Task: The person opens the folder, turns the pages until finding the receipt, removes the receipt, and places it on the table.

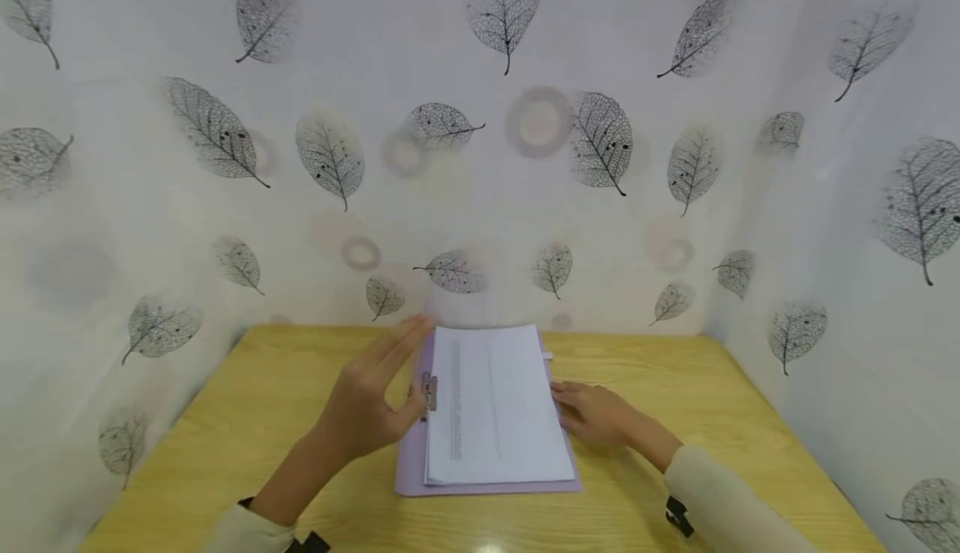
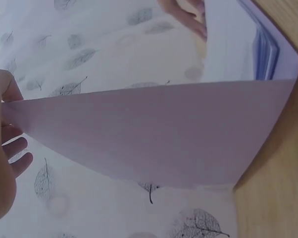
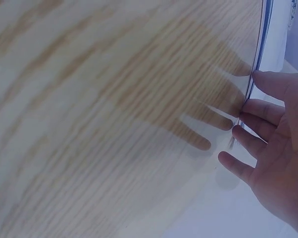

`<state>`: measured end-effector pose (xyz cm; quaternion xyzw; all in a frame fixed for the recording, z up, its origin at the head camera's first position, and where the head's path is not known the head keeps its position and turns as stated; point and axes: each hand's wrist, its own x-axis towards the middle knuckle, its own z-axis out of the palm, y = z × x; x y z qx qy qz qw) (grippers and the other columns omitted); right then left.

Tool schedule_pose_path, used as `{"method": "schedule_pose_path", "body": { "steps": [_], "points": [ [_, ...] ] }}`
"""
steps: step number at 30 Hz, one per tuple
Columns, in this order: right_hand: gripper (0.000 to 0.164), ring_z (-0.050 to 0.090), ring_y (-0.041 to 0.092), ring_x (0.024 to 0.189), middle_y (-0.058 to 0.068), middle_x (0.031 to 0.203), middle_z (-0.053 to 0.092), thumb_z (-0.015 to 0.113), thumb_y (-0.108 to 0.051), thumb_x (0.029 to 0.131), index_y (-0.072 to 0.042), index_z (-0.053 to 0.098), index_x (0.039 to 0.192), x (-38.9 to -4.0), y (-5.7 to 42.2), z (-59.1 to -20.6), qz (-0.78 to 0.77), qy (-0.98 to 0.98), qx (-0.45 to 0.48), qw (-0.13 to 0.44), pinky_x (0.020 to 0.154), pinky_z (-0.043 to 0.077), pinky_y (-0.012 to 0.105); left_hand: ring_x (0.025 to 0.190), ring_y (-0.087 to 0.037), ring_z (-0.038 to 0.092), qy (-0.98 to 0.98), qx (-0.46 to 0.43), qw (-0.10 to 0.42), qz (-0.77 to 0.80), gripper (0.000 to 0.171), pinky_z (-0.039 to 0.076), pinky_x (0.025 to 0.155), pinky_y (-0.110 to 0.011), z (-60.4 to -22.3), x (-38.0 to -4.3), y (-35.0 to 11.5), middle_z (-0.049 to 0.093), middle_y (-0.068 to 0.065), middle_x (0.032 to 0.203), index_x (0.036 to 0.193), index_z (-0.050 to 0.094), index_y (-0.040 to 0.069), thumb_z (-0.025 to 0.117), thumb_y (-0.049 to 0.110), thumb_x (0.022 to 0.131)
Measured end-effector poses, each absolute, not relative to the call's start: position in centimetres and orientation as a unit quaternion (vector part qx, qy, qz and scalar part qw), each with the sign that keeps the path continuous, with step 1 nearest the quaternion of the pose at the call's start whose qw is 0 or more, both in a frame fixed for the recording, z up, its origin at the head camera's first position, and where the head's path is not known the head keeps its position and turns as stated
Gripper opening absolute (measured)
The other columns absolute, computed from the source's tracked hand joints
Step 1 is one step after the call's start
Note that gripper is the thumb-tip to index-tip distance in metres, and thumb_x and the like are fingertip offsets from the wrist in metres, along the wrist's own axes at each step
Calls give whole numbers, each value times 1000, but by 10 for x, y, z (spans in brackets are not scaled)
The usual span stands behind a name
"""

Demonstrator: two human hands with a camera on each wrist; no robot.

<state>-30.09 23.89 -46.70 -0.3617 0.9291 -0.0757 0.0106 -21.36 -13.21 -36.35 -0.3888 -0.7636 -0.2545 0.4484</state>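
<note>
A lilac folder [image 1: 408, 474] lies opened on the table with a stack of printed paper [image 1: 517, 403] inside it. A metal clip [image 1: 430, 394] sits along the stack's left side. My left hand [image 1: 367, 394] pinches the outer edge of the folder's cover [image 2: 154, 134], which stands raised and is seen nearly edge-on from the head. Along the folder's right edge, the fingertips of my right hand [image 1: 600, 414] touch the side, fingers mostly straight. The thumb [image 3: 273, 83] is at that same edge in the right wrist view.
The wooden table [image 1: 300, 369] has a yellow grain and a glossy surface that reflects the right hand. White walls [image 1: 480, 203] printed with leaves stand behind it and at both sides. A small white tab [image 1: 547, 356] sticks out at the folder's upper right.
</note>
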Motion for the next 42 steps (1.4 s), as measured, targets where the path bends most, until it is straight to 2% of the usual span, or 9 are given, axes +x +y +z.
{"method": "schedule_pose_path", "body": {
  "steps": [3, 11, 15, 18, 20, 22, 26, 33, 42],
  "points": [
    [46, 55, 41, 134, 20, 148, 56, 59, -21, 101, 6, 58, 139, -302, 239, -466, -75, 929, -362, 14, 110, 48, 56, 126, -35, 63, -761, -370, 458, -273, 64, 41, 114, -15, -360, -214, -148, 65, -19, 136, 136, 61, -3, 58, 6, 73],
    [46, 55, 41, 135, 19, 149, 56, 59, -23, 102, 4, 58, 140, -303, 240, -468, -78, 929, -361, 19, 110, 48, 56, 133, -24, 59, -792, -322, 433, -287, 54, 44, 86, -5, -356, -206, -200, 67, -17, 133, 128, 69, 2, 56, 0, 75],
    [47, 55, 41, 135, 19, 150, 55, 59, -23, 102, 4, 57, 140, -304, 240, -468, -73, 930, -360, 19, 110, 48, 56, 143, -12, 49, -835, -284, 393, -262, 54, 38, 93, -2, -358, -197, -229, 66, -13, 134, 126, 70, 6, 64, -4, 73],
    [47, 55, 42, 135, 19, 149, 55, 59, -23, 102, 4, 58, 140, -305, 239, -467, -72, 930, -360, 19, 110, 48, 56, 146, -4, 41, -862, -254, 363, -245, 55, 27, 109, -1, -359, -190, -249, 68, -10, 132, 122, 73, 9, 69, -5, 70],
    [47, 55, 42, 135, 20, 149, 55, 59, -24, 102, 5, 58, 140, -304, 239, -466, -73, 930, -361, 20, 110, 48, 57, 147, -8, 42, -884, -226, 338, -231, 52, 29, 116, -8, -359, -186, -260, 69, -9, 131, 120, 74, 10, 73, -3, 70],
    [48, 55, 42, 135, 20, 149, 56, 59, -24, 102, 5, 58, 139, -304, 239, -466, -74, 929, -362, 21, 110, 48, 57, 145, -22, 47, -910, -188, 307, -209, 49, 39, 120, -30, -361, -183, -270, 69, -10, 131, 118, 75, 10, 75, 2, 70],
    [48, 55, 43, 135, 21, 148, 56, 60, -24, 101, 6, 58, 139, -304, 238, -466, -78, 928, -365, 23, 110, 47, 57, 129, -52, 53, -958, -111, 213, -154, 49, 46, 98, -71, -370, -182, -290, 66, -23, 134, 120, 74, 6, 77, 12, 72],
    [49, 55, 43, 135, 21, 148, 56, 60, -24, 101, 6, 57, 140, -302, 238, -470, -83, 926, -367, 27, 110, 46, 58, 120, -57, 58, -980, -86, 100, -146, 55, 47, 98, -70, -414, -196, -318, 66, -29, 128, 122, 69, -2, 80, 14, 70],
    [49, 53, 43, 136, 21, 150, 54, 59, -24, 102, 5, 55, 141, -303, 238, -467, -83, 930, -356, 29, 111, 46, 58, 114, -53, 61, -970, -121, 57, -201, 54, 48, 102, -65, -446, -215, -315, 69, -31, 116, 114, 67, -14, 78, -1, 63]
  ]
}}
